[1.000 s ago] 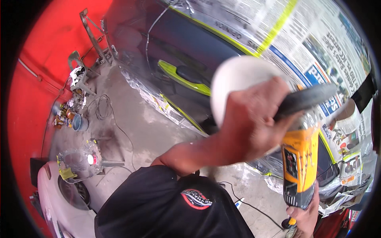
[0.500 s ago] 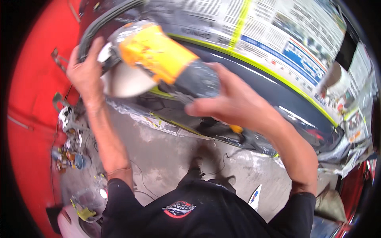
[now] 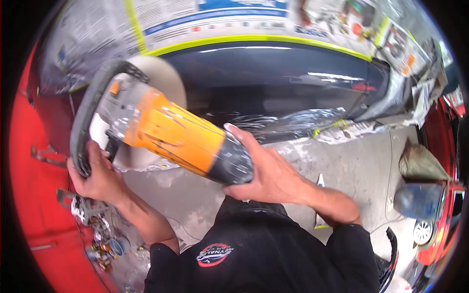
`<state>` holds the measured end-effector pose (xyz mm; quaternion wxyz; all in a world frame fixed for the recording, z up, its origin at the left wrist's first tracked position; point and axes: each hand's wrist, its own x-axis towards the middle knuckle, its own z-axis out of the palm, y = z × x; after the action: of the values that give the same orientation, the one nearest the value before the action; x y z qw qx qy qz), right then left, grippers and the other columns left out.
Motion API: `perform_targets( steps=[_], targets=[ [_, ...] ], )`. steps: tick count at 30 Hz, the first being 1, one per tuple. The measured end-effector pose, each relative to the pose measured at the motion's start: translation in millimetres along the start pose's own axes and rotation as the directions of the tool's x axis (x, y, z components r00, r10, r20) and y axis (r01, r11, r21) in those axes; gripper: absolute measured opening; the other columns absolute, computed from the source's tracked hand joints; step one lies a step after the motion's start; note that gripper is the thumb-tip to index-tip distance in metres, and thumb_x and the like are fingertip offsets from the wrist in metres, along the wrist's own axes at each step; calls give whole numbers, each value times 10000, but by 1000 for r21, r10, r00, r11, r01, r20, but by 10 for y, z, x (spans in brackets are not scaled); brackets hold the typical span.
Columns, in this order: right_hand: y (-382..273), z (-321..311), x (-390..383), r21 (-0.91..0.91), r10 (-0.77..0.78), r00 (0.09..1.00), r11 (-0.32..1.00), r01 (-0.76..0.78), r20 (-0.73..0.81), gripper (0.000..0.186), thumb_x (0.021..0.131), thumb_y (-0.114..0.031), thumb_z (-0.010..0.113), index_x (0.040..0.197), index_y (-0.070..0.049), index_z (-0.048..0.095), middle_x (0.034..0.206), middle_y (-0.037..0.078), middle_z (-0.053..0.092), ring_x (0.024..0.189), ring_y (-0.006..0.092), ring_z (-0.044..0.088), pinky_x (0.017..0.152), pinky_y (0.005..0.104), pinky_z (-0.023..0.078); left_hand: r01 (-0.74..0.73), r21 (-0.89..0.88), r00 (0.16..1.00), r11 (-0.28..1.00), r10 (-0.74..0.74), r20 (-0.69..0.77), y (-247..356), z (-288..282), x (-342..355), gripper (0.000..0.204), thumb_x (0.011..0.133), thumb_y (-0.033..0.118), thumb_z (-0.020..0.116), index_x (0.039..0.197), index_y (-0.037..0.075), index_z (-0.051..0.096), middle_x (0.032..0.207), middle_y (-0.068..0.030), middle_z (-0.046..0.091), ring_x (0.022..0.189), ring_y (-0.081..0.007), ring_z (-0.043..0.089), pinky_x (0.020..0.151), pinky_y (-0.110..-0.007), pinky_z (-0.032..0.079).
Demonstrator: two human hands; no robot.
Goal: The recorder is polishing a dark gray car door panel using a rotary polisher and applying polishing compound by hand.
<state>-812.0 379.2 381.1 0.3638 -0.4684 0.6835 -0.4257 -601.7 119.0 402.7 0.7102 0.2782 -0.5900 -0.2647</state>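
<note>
Both my hands carry an orange and grey car polisher (image 3: pixel 178 134), splashed with white spots. My left hand (image 3: pixel 100 176) is wrapped round the lower end of its black loop handle (image 3: pixel 83 132). At the rear, my right hand (image 3: pixel 266 168) grips the dark end of the body. The round whitish polishing pad (image 3: pixel 168 80) stands on edge behind the machine's head, beside a dark glossy car panel (image 3: pixel 273 73). Whether the pad touches the panel I cannot tell. White smears and streaks mark the panel's lower part.
Newspaper (image 3: pixel 224 22) edged with yellow-green tape (image 3: pixel 259 39) covers the car above the panel. A red surface (image 3: pixel 39 195) runs along the left, with a blue cup (image 3: pixel 117 246) and bottles near it. A white bottle (image 3: pixel 320 195) lies on the floor; a blue container (image 3: pixel 420 201) stands right.
My view has turned toward the right part of the panel. The polisher has come lower and nearer to me, its loop handle now in plain sight. Both hands keep their hold.
</note>
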Motion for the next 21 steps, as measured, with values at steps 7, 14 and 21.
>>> perform_targets(
  steps=[7,14,21],
  targets=[
    [1457,-376,-1570,196,153,907,977,-80,-392,1212,688,-280,992,1641,-21,290,1434,212,638,1334,303,630,1140,415,466,-434,-57,796,899,412,444,738,1219,-1531,368,652,21,933,956,-4,725,858,-131,753,768,-244,721,789,-349,574],
    [2165,-565,-2278,419,258,633,900,117,-730,855,683,-106,913,1429,-34,500,1246,73,667,1134,177,645,1016,362,512,-293,-498,559,816,569,603,1494,2763,-2597,253,690,60,890,847,65,691,695,-96,653,583,-246,649,578,-326,502],
    [2313,-788,-2508,568,504,448,823,9,-738,721,742,-69,848,1386,-15,527,1153,49,661,988,144,638,906,318,528,-135,-603,520,786,574,632,1858,3548,-3112,289,681,116,892,871,61,681,799,-140,709,762,-358,713,662,-403,534]
  ],
)
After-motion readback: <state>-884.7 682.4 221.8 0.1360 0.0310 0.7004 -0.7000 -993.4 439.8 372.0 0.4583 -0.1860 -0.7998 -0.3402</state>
